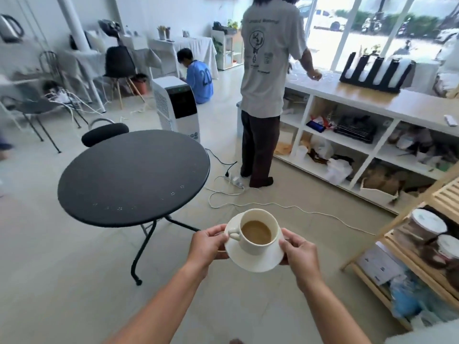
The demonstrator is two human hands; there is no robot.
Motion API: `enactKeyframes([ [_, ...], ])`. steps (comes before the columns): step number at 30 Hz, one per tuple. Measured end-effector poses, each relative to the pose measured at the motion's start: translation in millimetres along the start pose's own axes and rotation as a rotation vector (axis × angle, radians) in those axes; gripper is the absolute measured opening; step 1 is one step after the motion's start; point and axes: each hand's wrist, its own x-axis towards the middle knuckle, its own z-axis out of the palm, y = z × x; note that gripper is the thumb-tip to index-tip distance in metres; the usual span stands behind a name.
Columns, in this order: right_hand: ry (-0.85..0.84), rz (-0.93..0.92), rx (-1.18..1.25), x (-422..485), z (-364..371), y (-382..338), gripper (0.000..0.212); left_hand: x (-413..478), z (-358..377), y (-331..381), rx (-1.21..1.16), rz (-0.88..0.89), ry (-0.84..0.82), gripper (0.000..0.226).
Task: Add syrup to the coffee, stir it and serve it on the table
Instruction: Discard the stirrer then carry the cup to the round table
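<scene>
A white cup (258,249) of milky brown coffee stands on a white saucer (250,263), its handle turned to the left. I carry the saucer in the air over the floor with both hands. My left hand (207,247) pinches the saucer's left rim and my right hand (299,253) grips its right rim. The round black table (134,177) stands ahead and to the left, its near edge just left of the cup and farther from me. No syrup or spoon is in view.
A person in a grey shirt (269,58) stands at the white counter (372,100) ahead. White cables and a power strip (234,181) lie on the floor. A black chair (104,134) sits behind the table. Wooden shelving (422,244) lines the right. Another person (198,78) sits by an air cooler (177,105).
</scene>
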Motion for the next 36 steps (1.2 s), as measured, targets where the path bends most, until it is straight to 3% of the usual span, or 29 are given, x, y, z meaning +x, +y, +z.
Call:
enactKeyframes([
  [9,-0.314,-0.019,-0.077,108.4,94.6,-47.0,0.037,71.2,-44.6,39.3,-0.103,0.005,0.299,0.03],
  [17,-0.507,-0.038,-0.22,181.4,188.8,-64.1,0.039,122.8,-98.7,61.2,-0.18,-0.002,0.455,0.029],
  [25,-0.586,-0.066,-0.303,232.2,301.4,-70.8,0.044,186.4,-177.1,80.2,-0.246,-0.018,0.553,0.027],
  [36,-0.566,-0.077,-0.467,297.5,445.6,-77.2,0.042,281.1,-289.3,118.4,-0.23,-0.082,0.604,0.024],
])
